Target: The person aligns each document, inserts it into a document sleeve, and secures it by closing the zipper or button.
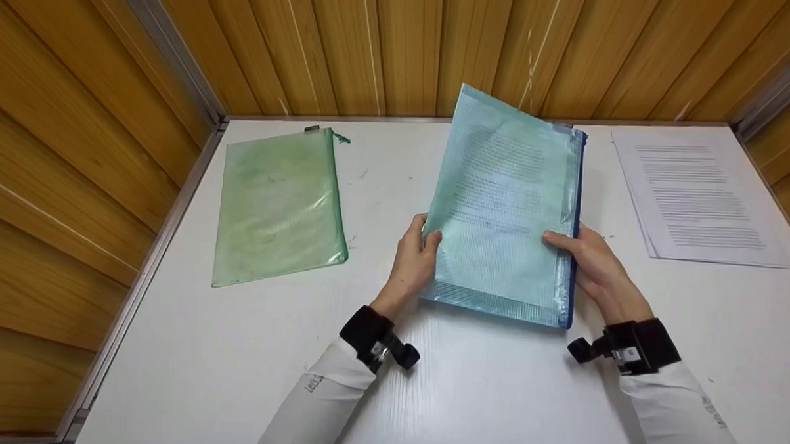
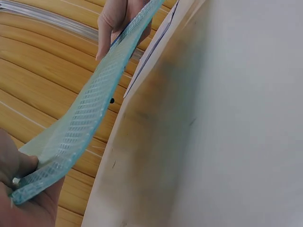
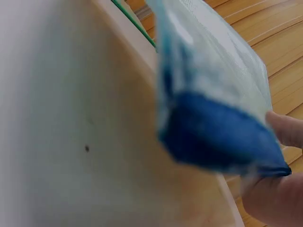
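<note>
Both hands hold a blue-green mesh zipper pouch (image 1: pixel 492 252) above the table, its far end tilted up. Printed text shows through its front, so paper seems to lie inside. My left hand (image 1: pixel 415 259) grips the left edge, thumb on the front face and fingers behind. On the right edge, along the dark blue zipper side, my right hand (image 1: pixel 594 265) pinches with its thumb in front; its other fingers are mostly hidden behind the pouch. In the left wrist view the pouch (image 2: pixel 90 113) appears edge-on and bowed. The right wrist view shows the blue zipper band (image 3: pixel 218 132) close up, blurred.
A green zipper pouch (image 1: pixel 277 205) lies flat on the white table (image 1: pixel 481 389) at the left. Printed sheets (image 1: pixel 698 200) lie stacked at the far right. Wood-patterned panels (image 1: pixel 401 51) stand behind the table and along both sides.
</note>
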{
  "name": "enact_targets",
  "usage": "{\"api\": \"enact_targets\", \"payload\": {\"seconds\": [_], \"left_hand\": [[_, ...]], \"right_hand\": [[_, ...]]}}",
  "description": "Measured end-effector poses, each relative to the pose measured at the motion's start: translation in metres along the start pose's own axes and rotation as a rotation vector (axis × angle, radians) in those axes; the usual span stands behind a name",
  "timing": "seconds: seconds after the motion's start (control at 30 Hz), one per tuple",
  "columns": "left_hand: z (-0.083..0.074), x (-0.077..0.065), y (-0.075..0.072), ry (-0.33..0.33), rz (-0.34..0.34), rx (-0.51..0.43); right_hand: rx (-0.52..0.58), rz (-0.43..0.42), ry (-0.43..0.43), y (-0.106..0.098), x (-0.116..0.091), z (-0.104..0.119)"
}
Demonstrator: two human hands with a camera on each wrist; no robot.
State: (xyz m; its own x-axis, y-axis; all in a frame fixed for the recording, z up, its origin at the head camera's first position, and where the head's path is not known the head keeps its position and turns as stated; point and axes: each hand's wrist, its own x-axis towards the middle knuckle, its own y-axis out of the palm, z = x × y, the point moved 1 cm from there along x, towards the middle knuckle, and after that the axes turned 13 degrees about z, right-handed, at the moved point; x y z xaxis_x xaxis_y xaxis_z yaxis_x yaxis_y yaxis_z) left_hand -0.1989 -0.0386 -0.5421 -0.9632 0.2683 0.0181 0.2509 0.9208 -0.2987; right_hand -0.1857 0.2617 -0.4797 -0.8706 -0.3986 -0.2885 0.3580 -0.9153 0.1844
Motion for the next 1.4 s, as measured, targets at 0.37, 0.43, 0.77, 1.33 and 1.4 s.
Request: {"api": "enact_targets", "payload": {"seconds": [0.37, 0.43, 0.77, 1.33, 1.4], "left_hand": [[-0.033, -0.009, 0.015, -0.016, 0.000, -0.050], [-0.047, -0.014, 0.015, -0.049, 0.023, -0.036], [-0.062, -0.020, 0.016, -0.189, 0.158, -0.052], [-0.051, -0.021, 0.008, -0.293, 0.118, 0.060], [-0.050, -0.021, 0.006, -0.297, 0.107, 0.073]], "right_hand": [[-0.065, 0.019, 0.032, -0.018, -0.020, -0.011], [-0.093, 0.000, 0.044, -0.022, -0.021, -0.012], [-0.232, -0.061, 0.114, -0.031, -0.026, -0.018], [-0.524, -0.094, 0.201, -0.029, -0.016, -0.014], [-0.553, -0.103, 0.212, -0.030, -0.018, -0.012]]}}
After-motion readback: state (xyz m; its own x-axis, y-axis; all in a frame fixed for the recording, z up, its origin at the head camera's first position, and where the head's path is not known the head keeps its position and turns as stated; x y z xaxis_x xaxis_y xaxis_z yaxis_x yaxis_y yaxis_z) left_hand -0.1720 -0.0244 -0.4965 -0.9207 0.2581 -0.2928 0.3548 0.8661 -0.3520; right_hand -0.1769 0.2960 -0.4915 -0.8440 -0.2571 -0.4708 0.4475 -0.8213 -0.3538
